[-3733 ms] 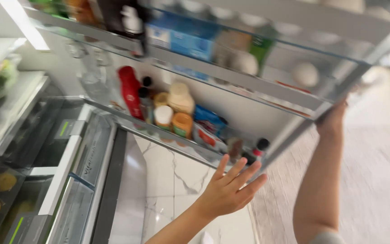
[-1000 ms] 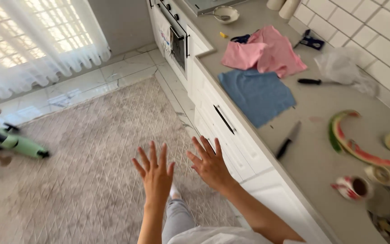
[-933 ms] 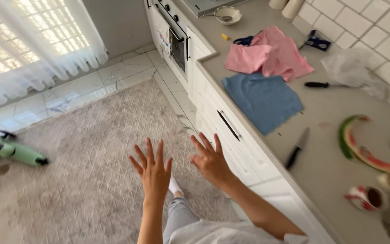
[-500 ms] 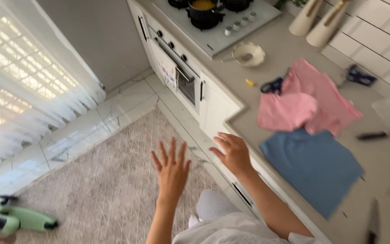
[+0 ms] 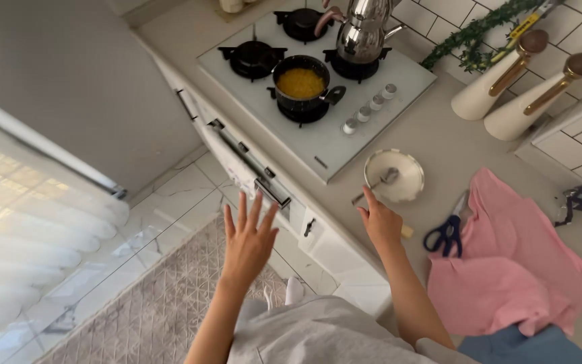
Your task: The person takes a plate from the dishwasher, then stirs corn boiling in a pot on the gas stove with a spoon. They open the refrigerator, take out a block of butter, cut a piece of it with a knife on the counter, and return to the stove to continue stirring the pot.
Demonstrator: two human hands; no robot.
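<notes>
Now the right hand [image 5: 380, 224], fingers loosely open and holding nothing, is reaching toward the spoon [image 5: 374, 185] lying on the small white plate [image 5: 409, 182] at the frame's centre, so pinching its handle low seems best, while the left hand [image 5: 247, 241] is hovering spread and empty.

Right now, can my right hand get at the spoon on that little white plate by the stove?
Probably yes. Your right hand is open, fingertips just short of the spoon handle jutting off the white plate, with nothing between them.

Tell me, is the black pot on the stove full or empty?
Filled: the lidless black pot on the stove holds yellow food nearly to its rim.
</notes>
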